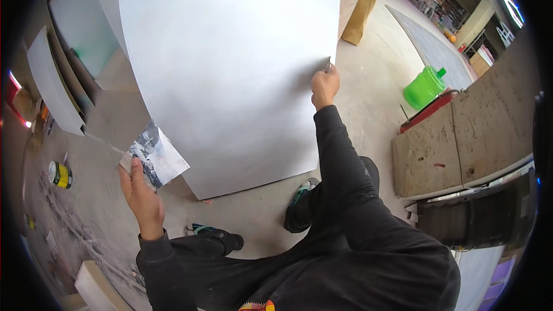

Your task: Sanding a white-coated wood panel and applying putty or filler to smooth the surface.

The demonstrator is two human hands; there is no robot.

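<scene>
A large white panel stands in front of me, its lower edge near the floor. My right hand is closed around a small putty knife at the panel's right edge; only a narrow part of the tool shows above the fingers. Out to the left, my left hand grips a flat square board smeared with white and dark grey putty. The thumb lies on top of that board, while the other fingers are mostly hidden beneath. The board's right corner overlaps the panel's lower left edge in view.
A yellow and black can stands on the stained floor at left, with sheets leaning behind it. At right are a green plastic bottle, a large grey-brown block and a dark cylinder. A brown wrapped piece stands beyond the panel.
</scene>
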